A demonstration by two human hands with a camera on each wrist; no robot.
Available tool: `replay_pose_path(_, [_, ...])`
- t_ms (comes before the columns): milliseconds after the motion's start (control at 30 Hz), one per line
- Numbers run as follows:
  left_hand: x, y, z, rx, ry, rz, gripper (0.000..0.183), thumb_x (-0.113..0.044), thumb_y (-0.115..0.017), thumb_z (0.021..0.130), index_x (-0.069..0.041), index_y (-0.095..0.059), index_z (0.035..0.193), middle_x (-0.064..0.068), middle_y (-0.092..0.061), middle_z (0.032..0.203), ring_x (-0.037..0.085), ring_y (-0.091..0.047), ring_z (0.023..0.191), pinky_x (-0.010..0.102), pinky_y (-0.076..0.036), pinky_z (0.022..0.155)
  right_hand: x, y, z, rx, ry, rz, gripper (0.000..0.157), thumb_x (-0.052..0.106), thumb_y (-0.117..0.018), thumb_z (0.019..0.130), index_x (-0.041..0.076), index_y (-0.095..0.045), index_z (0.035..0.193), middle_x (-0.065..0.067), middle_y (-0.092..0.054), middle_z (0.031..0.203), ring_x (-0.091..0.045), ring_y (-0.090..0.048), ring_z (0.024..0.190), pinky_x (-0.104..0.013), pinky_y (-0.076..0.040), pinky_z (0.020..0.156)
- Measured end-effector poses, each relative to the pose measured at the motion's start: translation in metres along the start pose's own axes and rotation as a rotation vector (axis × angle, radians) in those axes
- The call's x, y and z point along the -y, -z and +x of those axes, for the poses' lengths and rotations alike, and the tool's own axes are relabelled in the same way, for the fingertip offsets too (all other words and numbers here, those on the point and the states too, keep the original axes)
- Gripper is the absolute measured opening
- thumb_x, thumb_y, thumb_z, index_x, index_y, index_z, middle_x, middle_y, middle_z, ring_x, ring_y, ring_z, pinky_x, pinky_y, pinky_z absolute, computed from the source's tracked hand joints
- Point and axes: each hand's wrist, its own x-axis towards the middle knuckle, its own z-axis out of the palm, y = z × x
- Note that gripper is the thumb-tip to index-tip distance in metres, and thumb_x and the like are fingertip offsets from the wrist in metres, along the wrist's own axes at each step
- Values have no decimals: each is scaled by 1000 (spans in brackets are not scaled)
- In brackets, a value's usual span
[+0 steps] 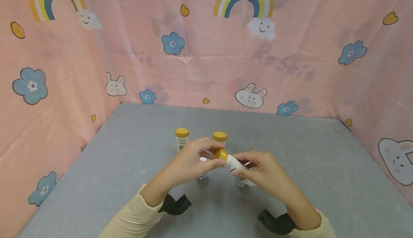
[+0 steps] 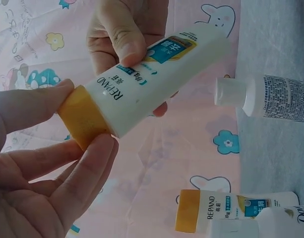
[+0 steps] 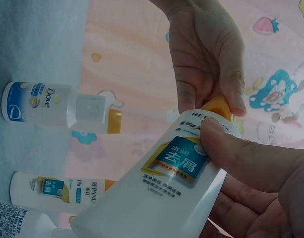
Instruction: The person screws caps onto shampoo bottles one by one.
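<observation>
Both hands hold one white squeeze bottle (image 2: 156, 74) with a gold flip-style cap (image 2: 83, 116) and a blue-and-gold REPAND label, tilted above the table. My left hand (image 1: 196, 157) pinches the cap between thumb and fingers. Around the body of the bottle, my right hand (image 1: 262, 171) grips with its thumb on the label side. Below the hands stand a small Dove bottle (image 3: 42, 106) with a pale cap and a white-capped bottle (image 2: 280, 96) covered in fine print; in the head view the hands partly hide them.
Behind the hands, two more gold-capped bottles stand upright, one at the left (image 1: 182, 139) and one nearer the middle (image 1: 219, 136). A grey cloth covers the table (image 1: 113, 166). Pink printed curtain (image 1: 200, 69) encloses the back and sides. Dark straps (image 1: 175, 205) hang at both wrists.
</observation>
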Motion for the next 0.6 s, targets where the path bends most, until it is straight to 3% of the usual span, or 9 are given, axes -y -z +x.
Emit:
replay_pose_path(200, [-1,1,-1,2,16,-57,43,-12,-76,88,-1,-64,127,9,-68,119,22,-68,105,20,-56,88,-1,2,1,15,-38,50,27,18,-79,85,9,-76,109,-2,-76,102,-11,-67,87,-26,-57,79])
replay_pose_path(433, [-1,0,1,-31,132,-160,47,-13,-78,86,-5,-62,130,8,-65,129,25,-67,110,23,-57,89,1,-1,1,-62,-90,50,28,18,-82,82,10,-76,108,-5,-75,105,-18,-69,93,-27,-60,74])
replay_pose_path(600, [-1,-2,2,-48,140,-175,42,-10,-77,87,-4,-64,126,9,-66,127,25,-70,107,23,-58,88,2,-3,0,-98,-54,7,27,18,-82,82,12,-77,108,-2,-75,104,-17,-69,93,-28,-60,76])
